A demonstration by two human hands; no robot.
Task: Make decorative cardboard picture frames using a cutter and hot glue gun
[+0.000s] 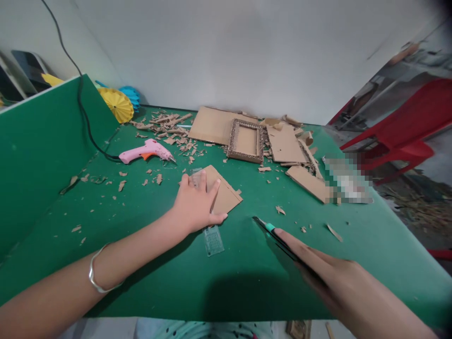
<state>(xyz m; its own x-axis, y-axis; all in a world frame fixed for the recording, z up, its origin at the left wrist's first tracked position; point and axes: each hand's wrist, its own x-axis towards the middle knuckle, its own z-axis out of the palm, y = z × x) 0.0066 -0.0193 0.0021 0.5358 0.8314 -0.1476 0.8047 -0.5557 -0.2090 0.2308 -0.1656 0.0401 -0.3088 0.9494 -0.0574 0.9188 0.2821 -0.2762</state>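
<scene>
My left hand [196,202] lies flat with fingers spread on a clear plastic ruler [213,239], pressing it onto a small brown cardboard piece [226,193] on the green table [176,278]. My right hand [339,278] is closed around a slim utility knife [270,230] with a teal slider. Its blade tip points up-left and rests near the table, a little right of the cardboard piece.
A pink glue gun [146,151] with a black cord lies at the left. Cardboard sheets, a cardboard frame [246,141] and several scraps lie at the back. Yellow and blue paper fans [118,103] sit in the corner. A green side panel [38,155] stands left; red chair right.
</scene>
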